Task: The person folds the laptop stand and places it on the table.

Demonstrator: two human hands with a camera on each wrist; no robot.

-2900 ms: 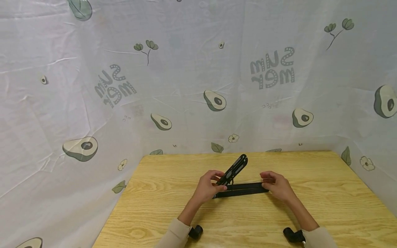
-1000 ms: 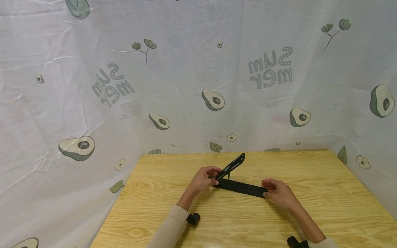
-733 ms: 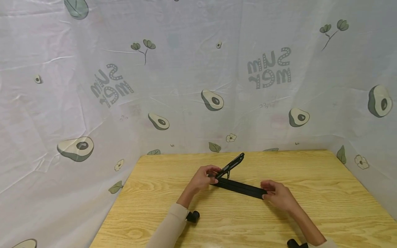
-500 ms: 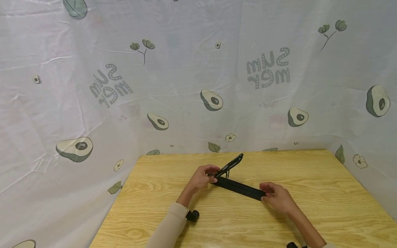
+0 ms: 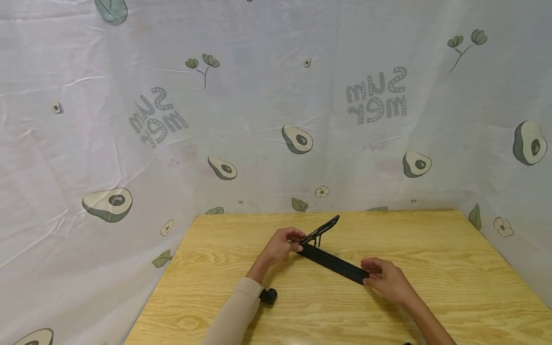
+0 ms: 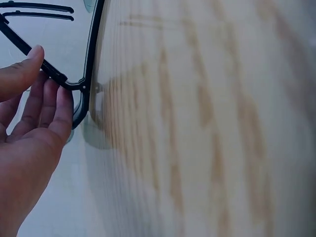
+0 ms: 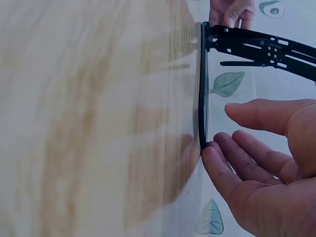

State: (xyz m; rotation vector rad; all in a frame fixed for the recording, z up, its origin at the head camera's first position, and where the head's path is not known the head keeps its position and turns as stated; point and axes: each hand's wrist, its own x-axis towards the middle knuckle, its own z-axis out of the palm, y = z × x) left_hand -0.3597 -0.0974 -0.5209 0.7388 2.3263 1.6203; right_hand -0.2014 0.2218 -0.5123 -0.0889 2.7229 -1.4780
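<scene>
A black folding stand (image 5: 334, 263) lies on the wooden table (image 5: 431, 258), its flat base running from far left to near right. A thin arm (image 5: 321, 229) rises from its far end. My left hand (image 5: 293, 244) pinches that hinge end; in the left wrist view the thumb (image 6: 32, 54) presses the arm (image 6: 19, 39) and the fingers (image 6: 59, 98) sit against the hinge (image 6: 74, 84). My right hand (image 5: 371, 273) is at the base's near end. In the right wrist view its fingertips (image 7: 210, 150) touch the base's tip (image 7: 203, 98), with the thumb apart.
A white cloth printed with avocados (image 5: 297, 139) hangs close behind the table and along its left and right sides. A black wrist mount (image 5: 268, 296) sits by my left sleeve. Bare wood lies to the right of the stand and in front of it.
The stand's base has swung on the table: its right end came toward me with my right hand, while the hinge end moved slightly away. The raised arm keeps its tilt.
</scene>
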